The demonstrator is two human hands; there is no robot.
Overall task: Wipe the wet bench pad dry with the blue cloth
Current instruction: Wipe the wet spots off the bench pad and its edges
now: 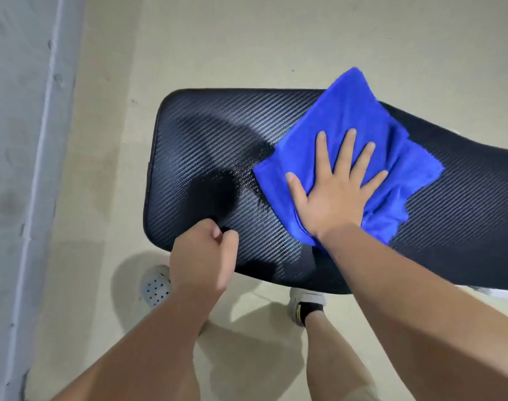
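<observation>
- Right hand (334, 195): fully open and flat on the folded blue microfibre cloth (348, 111). The fingers are straight and spread, and the palm presses the cloth onto the black, weave-textured bench pad (206, 125). Nothing is pinched or curled round.
- Left hand (206, 256): curled into a fist at the near edge of the bench, towards its rounded left end. Nothing shows inside it, and whether it bears on the pad cannot be told.
- Cloth position: across the middle of the bench, with one corner overhanging the far edge and the opposite corner under the right wrist, close to the near edge. The hand sits on the near half, so most of the fabric lies ahead of the fingertips.
- Wet patch (215, 195): a dark blot with fine streaks, just beside the cloth's left edge and just beyond the left fist.
- Step in hand (judged): sweep the cloth leftward over the patch. Even, flat palm pressure and overlapping passes along the bench should lift water out of the weave rather than smear it.
- Caution (judged): the loose layered edges on the cloth's right side may drag or unfold. Turning to a dry face once the leading edge is soaked would help.
</observation>
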